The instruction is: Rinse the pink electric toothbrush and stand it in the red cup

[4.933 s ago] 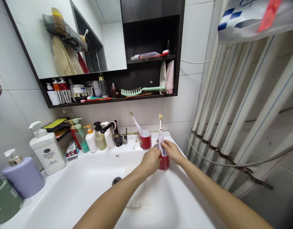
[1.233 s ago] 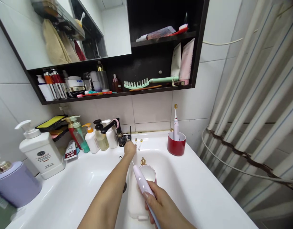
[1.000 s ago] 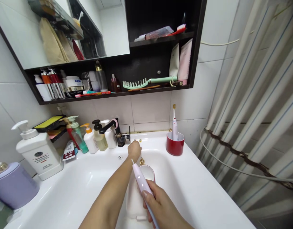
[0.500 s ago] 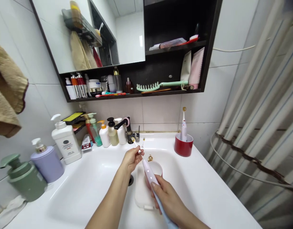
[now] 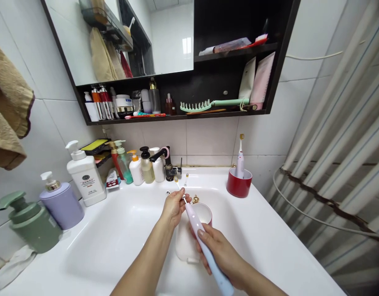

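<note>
Over the sink (image 5: 115,238), my right hand (image 5: 218,248) is wrapped round the pink-to-blue handle of an electric toothbrush (image 5: 204,246). My left hand (image 5: 174,205) pinches a small white toothbrush head (image 5: 177,183) with yellowish bristles, at the tip of the handle's metal shaft. Whether the head is seated on the shaft is hidden by my fingers. Another brush head (image 5: 186,179) lies on the sink's back ledge. Below my hands in the basin are a white case (image 5: 183,246) and a cup (image 5: 204,211), both partly covered by the handle and my right hand.
A red cup (image 5: 239,187) holding another electric toothbrush (image 5: 240,160) stands at the back right. The black faucet (image 5: 168,164) rises behind the basin. Several pump bottles line the left side, among them a purple one (image 5: 62,205). A mirrored cabinet (image 5: 174,117) hangs above.
My left hand and the handle's tip have come closer together, and the brush head now lines up with the shaft. The view has shifted slightly.
</note>
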Demonstrator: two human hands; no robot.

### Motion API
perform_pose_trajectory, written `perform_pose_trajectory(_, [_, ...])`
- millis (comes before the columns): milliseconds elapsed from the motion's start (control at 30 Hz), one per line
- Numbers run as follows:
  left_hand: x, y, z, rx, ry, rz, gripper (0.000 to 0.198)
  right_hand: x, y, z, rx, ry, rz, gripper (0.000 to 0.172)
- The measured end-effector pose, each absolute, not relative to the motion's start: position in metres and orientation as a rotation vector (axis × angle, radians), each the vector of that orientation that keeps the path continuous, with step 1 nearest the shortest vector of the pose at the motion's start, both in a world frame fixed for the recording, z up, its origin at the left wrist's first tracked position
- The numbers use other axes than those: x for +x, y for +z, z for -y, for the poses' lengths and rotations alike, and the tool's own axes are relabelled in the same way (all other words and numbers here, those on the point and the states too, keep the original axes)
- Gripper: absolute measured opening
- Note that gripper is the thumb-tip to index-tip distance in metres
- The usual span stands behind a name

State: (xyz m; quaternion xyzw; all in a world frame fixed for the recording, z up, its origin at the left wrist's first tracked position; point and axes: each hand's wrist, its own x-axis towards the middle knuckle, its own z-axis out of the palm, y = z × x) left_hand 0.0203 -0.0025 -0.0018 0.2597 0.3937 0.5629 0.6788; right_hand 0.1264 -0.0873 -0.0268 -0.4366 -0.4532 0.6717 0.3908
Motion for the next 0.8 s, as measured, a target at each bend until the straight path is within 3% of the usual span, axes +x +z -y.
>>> perform_pose_trajectory(167, [0.023, -0.001, 0.005, 0.61, 1.255, -0.875, 0.013, 0.128, -0.023, 0.09, -0.97, 1.843, 1.043, 0.026])
perform_pose_trajectory(800, [0.035, -0.003, 0.012, 0.712, 1.191, -0.862, 0.008, 0.12, -0.028, 0.094, -1.11, 1.601, 1.148, 0.024])
